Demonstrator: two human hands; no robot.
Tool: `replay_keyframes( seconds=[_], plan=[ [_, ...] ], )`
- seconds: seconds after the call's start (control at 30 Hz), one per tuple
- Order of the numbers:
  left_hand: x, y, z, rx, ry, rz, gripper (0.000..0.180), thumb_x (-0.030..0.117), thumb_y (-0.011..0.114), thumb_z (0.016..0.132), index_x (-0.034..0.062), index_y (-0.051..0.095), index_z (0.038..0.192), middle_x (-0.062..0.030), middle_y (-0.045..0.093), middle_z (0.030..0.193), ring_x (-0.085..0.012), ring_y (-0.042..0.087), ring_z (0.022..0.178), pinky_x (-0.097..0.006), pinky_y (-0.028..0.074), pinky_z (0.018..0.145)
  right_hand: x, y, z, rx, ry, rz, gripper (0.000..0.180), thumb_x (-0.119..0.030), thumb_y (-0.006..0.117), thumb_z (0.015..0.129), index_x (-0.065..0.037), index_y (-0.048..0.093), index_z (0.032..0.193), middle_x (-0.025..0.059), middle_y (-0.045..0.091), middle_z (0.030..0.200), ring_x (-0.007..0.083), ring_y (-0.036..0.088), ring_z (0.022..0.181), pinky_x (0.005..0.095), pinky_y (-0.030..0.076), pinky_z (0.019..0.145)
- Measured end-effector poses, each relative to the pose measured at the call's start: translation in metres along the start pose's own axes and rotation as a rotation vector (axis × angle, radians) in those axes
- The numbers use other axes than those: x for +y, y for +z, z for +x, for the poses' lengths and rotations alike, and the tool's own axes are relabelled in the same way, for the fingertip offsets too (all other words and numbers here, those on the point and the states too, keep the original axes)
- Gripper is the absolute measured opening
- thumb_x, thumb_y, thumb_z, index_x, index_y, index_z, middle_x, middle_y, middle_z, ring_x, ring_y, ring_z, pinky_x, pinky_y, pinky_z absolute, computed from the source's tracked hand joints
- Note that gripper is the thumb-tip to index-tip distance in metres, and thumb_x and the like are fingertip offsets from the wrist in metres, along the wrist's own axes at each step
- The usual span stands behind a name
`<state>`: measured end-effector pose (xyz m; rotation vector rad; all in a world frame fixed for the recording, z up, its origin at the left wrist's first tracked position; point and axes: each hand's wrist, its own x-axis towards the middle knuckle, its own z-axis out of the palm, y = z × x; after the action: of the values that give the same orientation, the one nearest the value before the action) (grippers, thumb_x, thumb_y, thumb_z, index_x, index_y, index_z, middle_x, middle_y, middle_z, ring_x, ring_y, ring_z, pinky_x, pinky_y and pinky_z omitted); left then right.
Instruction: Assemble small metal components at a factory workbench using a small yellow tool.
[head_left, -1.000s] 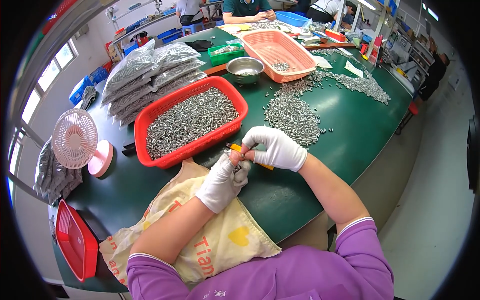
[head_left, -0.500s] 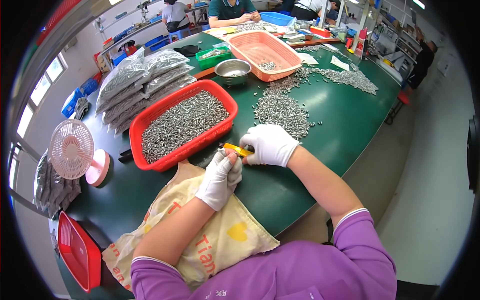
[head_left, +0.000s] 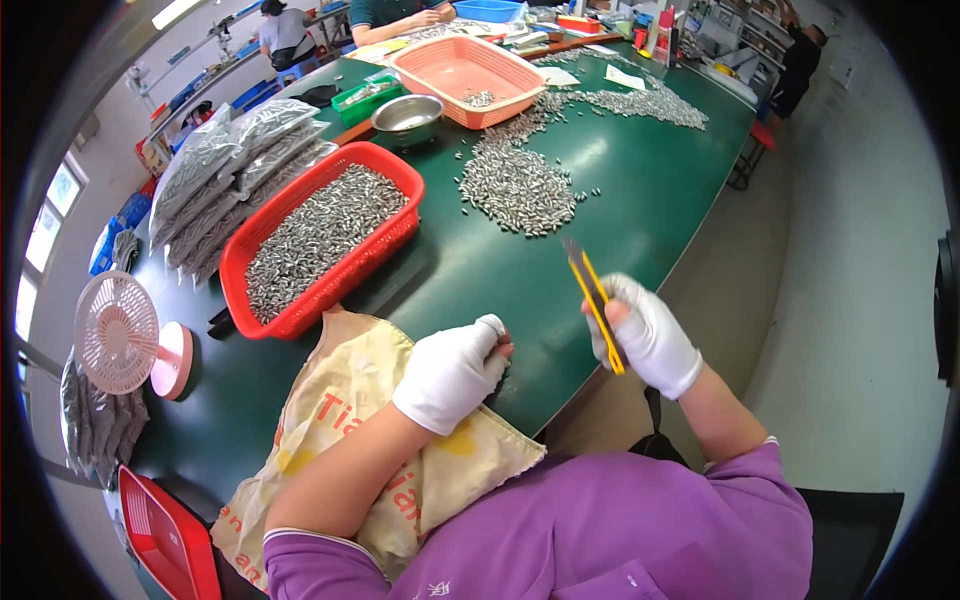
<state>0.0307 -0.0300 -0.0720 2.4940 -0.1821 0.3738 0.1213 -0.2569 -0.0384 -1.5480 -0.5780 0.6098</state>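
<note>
Head view, looking down at a person in a purple top seated at a green table (head_left: 640,190). The right hand (head_left: 648,335), in a white glove, has its fingers curled tight around the yellow handle of a utility knife (head_left: 594,303), held above the table's near edge. The knife's long axis runs from the palm up and slightly left, blade end pointing away from the person toward a loose pile of small metal parts (head_left: 520,185). The left hand (head_left: 455,370), also gloved, is closed into a loose fist resting on a cream cloth bag (head_left: 350,390) at the table edge; it may pinch something small and dark, but the glove hides it. A red basket (head_left: 320,235) of metal parts sits just beyond the bag. Compared with half a second ago, the hands, then close together with the knife between them, have drawn well apart, and the knife has swung to the right.
</note>
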Motion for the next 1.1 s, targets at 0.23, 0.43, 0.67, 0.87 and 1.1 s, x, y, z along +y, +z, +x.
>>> replay_keyframes(
  seconds=[0.23,0.43,0.67,0.87,1.1],
  plan=[
    [0.01,0.006,-0.001,-0.127,0.018,0.149,0.013,0.016,0.065,0.083,0.0073,0.056,0.087,-0.0131,0.064,0.074,-0.0328,0.064,0.071,-0.04,0.051,0.062,0.022,0.025,-0.06,0.067,-0.003,-0.88,0.04,-0.023,0.051,0.093,-0.006,0.049,0.128,0.0174,0.067,0.1,0.0344,0.066,0.082,0.0439,0.052,0.073],
    [0.013,0.004,-0.002,-0.162,-0.012,0.136,0.013,0.013,0.065,0.082,0.0075,0.058,0.092,-0.014,0.065,0.076,-0.0328,0.065,0.072,-0.039,0.051,0.063,0.029,0.034,-0.065,0.057,-0.191,-1.035,0.056,-0.011,0.054,0.085,-0.011,0.042,0.14,0.014,0.063,0.083,0.0332,0.062,0.068,0.0433,0.05,0.06],
    [0.015,0.003,-0.001,-0.173,-0.04,0.122,0.012,0.01,0.066,0.081,0.0063,0.059,0.09,-0.0145,0.065,0.076,-0.0325,0.065,0.071,-0.037,0.051,0.063,0.026,0.045,-0.063,0.059,-0.259,-1.151,0.059,-0.015,0.061,0.081,-0.012,0.048,0.138,0.0064,0.06,0.067,0.0268,0.061,0.057,0.0397,0.05,0.052],
    [0.016,0.002,-0.001,-0.159,-0.064,0.102,0.012,0.009,0.068,0.079,0.0051,0.059,0.085,-0.0151,0.064,0.075,-0.033,0.065,0.07,-0.037,0.051,0.062,0.024,0.048,-0.06,0.029,-0.25,-1.23,0.058,-0.018,0.061,0.081,-0.011,0.049,0.138,0.006,0.06,0.067,0.0236,0.061,0.057,0.037,0.049,0.05],
    [0.015,0.002,-0.001,-0.157,-0.062,0.084,0.014,0.008,0.069,0.077,0.0042,0.057,0.083,-0.0158,0.064,0.075,-0.0335,0.065,0.071,-0.037,0.051,0.063,0.024,0.044,-0.056,0.019,-0.267,-1.118,0.056,-0.017,0.06,0.081,-0.011,0.051,0.136,0.0065,0.059,0.066,0.0252,0.061,0.056,0.0385,0.049,0.05]
  ],
)
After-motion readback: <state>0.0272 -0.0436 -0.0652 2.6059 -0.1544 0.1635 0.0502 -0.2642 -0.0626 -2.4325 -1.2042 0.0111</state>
